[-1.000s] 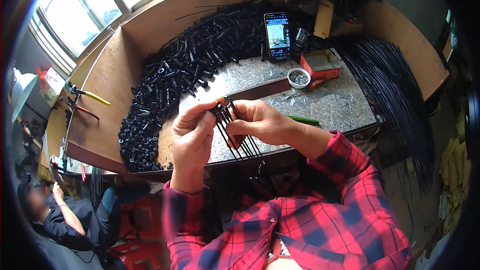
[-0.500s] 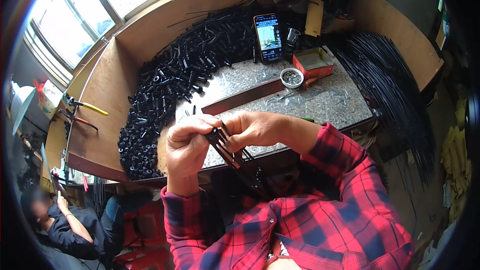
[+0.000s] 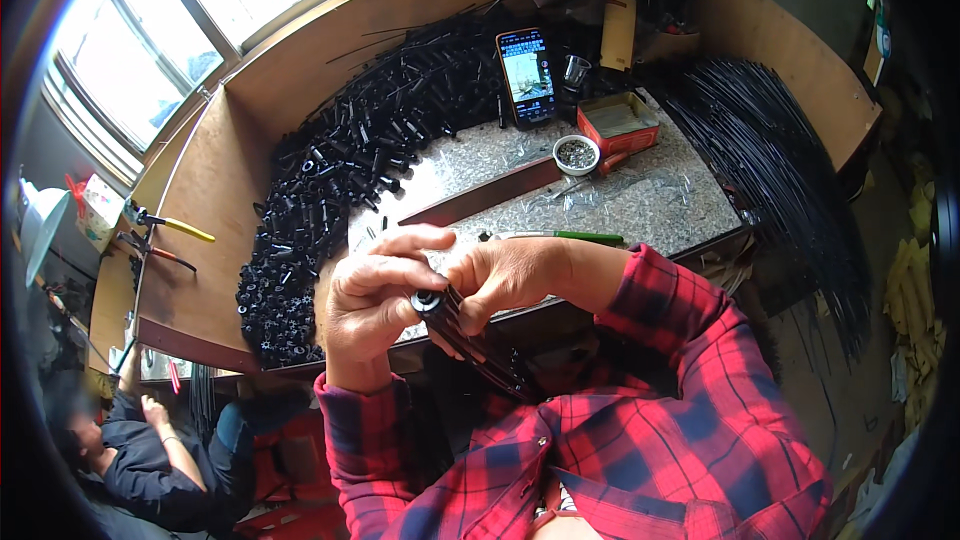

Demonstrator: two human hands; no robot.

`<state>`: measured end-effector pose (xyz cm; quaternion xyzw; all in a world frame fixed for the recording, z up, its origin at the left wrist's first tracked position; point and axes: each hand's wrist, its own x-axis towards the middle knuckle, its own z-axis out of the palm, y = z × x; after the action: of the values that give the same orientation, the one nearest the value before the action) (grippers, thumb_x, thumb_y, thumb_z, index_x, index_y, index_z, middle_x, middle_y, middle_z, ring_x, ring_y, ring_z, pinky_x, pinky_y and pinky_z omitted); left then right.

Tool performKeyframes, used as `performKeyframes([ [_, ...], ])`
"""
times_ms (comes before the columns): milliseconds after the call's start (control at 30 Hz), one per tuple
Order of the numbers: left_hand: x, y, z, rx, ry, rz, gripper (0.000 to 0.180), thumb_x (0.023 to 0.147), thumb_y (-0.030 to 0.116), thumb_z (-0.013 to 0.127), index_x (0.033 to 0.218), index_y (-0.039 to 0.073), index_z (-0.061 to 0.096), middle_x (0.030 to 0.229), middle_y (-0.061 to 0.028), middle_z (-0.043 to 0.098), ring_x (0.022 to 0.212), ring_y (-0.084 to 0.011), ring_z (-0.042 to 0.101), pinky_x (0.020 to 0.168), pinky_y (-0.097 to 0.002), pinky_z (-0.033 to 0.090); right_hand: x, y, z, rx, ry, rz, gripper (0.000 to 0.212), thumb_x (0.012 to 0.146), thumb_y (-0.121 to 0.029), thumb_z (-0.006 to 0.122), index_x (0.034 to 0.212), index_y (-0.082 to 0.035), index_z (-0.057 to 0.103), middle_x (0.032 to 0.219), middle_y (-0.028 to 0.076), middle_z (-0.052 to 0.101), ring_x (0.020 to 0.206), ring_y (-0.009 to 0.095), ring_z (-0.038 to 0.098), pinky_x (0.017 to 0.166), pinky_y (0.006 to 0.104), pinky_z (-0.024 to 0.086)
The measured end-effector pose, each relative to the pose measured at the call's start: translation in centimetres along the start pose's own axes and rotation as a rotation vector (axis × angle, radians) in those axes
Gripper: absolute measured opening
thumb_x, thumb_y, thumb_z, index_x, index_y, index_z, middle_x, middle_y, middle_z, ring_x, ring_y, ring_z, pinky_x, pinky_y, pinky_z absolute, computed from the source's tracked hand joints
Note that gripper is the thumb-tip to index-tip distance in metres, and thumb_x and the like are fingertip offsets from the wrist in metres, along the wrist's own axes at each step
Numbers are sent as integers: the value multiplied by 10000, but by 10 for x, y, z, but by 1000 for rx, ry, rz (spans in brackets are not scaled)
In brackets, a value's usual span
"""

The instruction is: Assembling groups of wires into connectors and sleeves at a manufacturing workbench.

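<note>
A bundle of thin black ribs (image 3: pixel 478 355), much like part of an umbrella frame, hangs toward my lap. At its top is a round black hub (image 3: pixel 428 301) with a hole in its end. My left hand (image 3: pixel 372 302) grips the hub from the left, its index finger stretched over the top. On the other side my right hand (image 3: pixel 492 278) closes round the ribs just below the hub. Behind my right wrist, a tool with a green handle (image 3: pixel 590 237) lies along the table's front edge. The ribs' lower ends blend into shadow.
The speckled tabletop (image 3: pixel 660 195) bears a dark red bar (image 3: pixel 480 194), a white bowl of small metal parts (image 3: pixel 577 153), a red tin (image 3: pixel 618 122) and a phone (image 3: pixel 526 78). Black tubular parts (image 3: pixel 370 120) pile up left; long black rods (image 3: pixel 770 140) right. A co-worker (image 3: pixel 150 455) sits lower left.
The hub has turned so its round end faces up, and the ribs lie closer together. My left fingers have shifted over it. More of the green-handled tool shows. The co-worker's arms have moved.
</note>
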<state>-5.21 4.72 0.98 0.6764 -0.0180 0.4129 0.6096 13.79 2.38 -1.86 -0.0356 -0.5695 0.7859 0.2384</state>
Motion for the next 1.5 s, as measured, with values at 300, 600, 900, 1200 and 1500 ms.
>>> performKeyframes([
  [300,6,9,32,13,336,-36,494,754,98,763,1138,-45,487,977,-139,622,767,-142,629,661,-237,524,-15,-17,15,-47,252,7,151,821,-37,664,961,11,638,868,60,653,768,129,607,712,269,492],
  [600,-1,9,42,441,609,-117,292,768,-126,638,1030,-36,546,795,-59,641,679,-94,617,620,-201,492,-6,-15,16,-752,635,-146,173,868,-156,667,803,-27,571,736,-24,551,699,37,491,626,229,429],
  [900,-16,20,34,943,507,-199,275,783,-7,696,1044,-31,610,770,-72,667,699,-96,642,627,-208,479,0,15,13,-898,593,-303,242,935,-234,548,966,4,580,788,107,580,709,159,554,636,315,447],
  [1200,-21,29,45,1312,373,-146,212,780,52,716,963,-20,638,639,-27,592,559,-27,506,497,-194,391,2,16,17,-856,541,-198,249,907,-258,597,901,-10,612,629,104,577,580,145,514,551,311,416],
  [1500,-26,27,42,1074,348,-157,174,817,88,671,945,-21,623,726,-122,632,611,-197,619,581,-276,472,9,22,17,-850,604,-164,293,861,-290,652,835,-4,595,635,111,586,590,157,545,542,329,419],
])
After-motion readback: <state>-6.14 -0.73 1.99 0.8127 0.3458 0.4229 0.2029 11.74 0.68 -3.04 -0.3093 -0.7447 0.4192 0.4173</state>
